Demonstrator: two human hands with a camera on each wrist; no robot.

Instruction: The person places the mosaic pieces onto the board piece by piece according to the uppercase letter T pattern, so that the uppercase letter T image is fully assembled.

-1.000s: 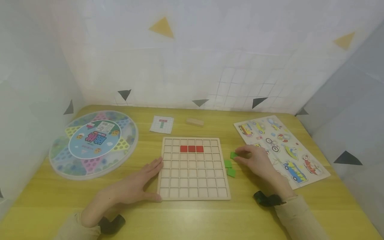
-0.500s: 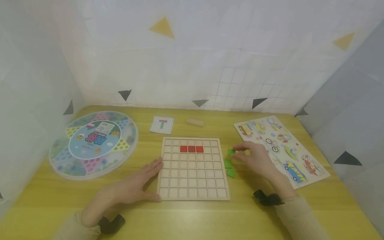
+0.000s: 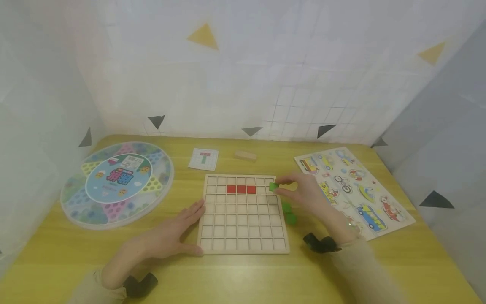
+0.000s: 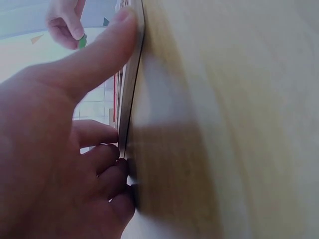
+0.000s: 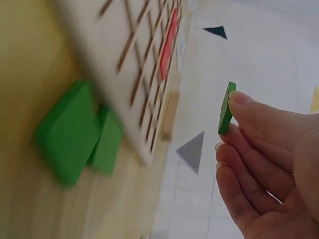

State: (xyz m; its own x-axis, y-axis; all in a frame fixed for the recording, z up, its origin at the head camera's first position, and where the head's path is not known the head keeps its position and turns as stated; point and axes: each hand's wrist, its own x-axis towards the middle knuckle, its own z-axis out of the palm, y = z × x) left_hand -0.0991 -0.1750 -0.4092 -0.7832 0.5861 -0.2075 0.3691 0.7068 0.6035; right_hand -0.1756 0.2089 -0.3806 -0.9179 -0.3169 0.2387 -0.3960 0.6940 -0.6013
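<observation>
My head view shows the right hand pinching a green tile near the grid board's far right corner, two loose tiles lying beside its right edge. On my left wrist view, the left hand touches the board's left edge, thumb and fingers apart. On my right wrist view, fingers clamp the tile above the board.

Right hand pinches a green tile over the grid board, near its far right corner. Left hand touches board's left edge. Card, wood block near table's far edge.
</observation>
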